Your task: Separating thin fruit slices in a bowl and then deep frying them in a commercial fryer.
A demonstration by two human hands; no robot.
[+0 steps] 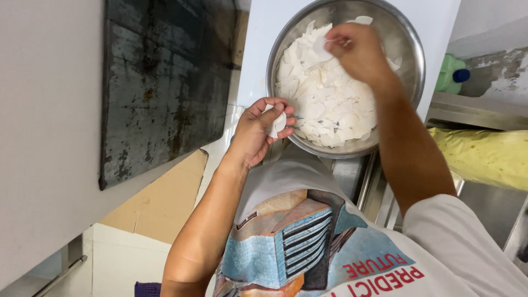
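Observation:
A large steel bowl [413, 52] sits on a white surface [258, 49], filled with a heap of thin white slices [324, 107]. My right hand [360, 52] is inside the bowl over the heap, fingertips pinched on one white slice. At the bowl's near-left rim, my left hand [258, 132] has its fingers curled around another white slice [276, 124]. My printed shirt fills the bottom of the view.
A dark, rusty metal sheet [165, 82] lies to the left, with a piece of cardboard [165, 203] below it. To the right are a green bottle with a blue cap [452, 74], a yellow bag [487, 157] and steel shelving [478, 110].

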